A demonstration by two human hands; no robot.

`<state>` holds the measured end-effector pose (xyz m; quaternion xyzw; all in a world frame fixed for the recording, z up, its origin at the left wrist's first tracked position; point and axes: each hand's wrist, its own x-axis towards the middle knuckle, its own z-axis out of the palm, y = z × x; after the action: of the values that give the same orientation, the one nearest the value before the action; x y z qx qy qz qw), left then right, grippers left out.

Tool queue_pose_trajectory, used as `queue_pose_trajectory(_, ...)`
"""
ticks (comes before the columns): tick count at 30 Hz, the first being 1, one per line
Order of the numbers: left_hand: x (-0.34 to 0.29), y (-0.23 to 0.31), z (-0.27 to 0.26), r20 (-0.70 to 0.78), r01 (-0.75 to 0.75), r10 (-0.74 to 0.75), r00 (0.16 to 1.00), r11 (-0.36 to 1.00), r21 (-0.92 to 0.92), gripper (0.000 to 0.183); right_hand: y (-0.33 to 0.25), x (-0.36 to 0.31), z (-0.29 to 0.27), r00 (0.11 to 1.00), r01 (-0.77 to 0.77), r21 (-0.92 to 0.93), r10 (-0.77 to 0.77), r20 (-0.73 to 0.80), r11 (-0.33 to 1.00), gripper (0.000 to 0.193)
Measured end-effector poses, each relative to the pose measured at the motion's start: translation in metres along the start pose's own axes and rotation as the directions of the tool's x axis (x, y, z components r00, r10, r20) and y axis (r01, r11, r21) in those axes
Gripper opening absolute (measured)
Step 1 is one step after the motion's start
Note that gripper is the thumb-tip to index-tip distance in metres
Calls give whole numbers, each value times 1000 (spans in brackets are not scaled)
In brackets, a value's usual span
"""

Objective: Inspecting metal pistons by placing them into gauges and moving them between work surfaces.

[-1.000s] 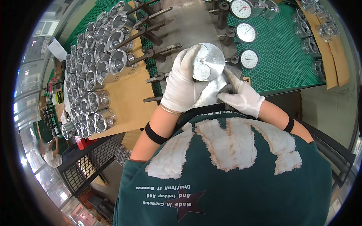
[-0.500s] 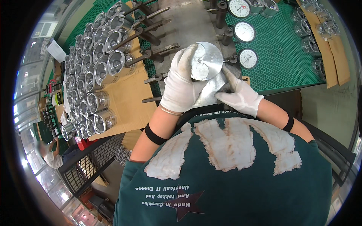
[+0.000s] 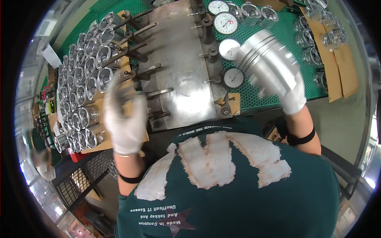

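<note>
My gloved right hand (image 3: 294,96) grips a shiny metal piston (image 3: 266,59) by its lower end and holds it tilted in the air, right of the dial gauges (image 3: 234,77). Grooves circle the piston near its top; motion smears its outline. My gloved left hand (image 3: 127,117), also a little blurred, is open with thumb and fingers apart. It is over the right edge of the rows of pistons (image 3: 91,85) on cardboard. Whether its fingertips touch one I cannot tell.
A steel plate (image 3: 184,67) lies between my hands, flanked by dark posts with rods (image 3: 137,53) on the left and gauge stands on the right. More pistons (image 3: 254,15) stand on the green mat (image 3: 283,35) and beside the cardboard (image 3: 337,75) at the far right.
Both hands were together on the piston over the steel plate. The right hand has carried it rightward, and the left hand has let go and moved left to the piston rows.
</note>
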<state>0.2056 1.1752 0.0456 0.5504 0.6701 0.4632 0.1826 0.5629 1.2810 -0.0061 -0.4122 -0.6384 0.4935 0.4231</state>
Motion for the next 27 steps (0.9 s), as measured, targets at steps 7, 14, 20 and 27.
queue_pose_trajectory(7,-54,-146,-172,-267,371,-375,888,239,897,70,110,99,-135,668,-580,180,590,-453,795,21)
queue_pose_trajectory(14,-55,-135,-182,-398,457,-530,749,-21,889,47,205,183,-199,579,-531,519,734,-356,670,24)
queue_pose_trajectory(20,-88,-174,-214,-358,472,-408,840,225,852,45,181,169,-169,612,-375,750,753,-241,545,50)
queue_pose_trajectory(27,-57,-131,-159,-267,239,-417,869,-119,964,68,111,108,-111,895,-201,309,303,-328,929,44)
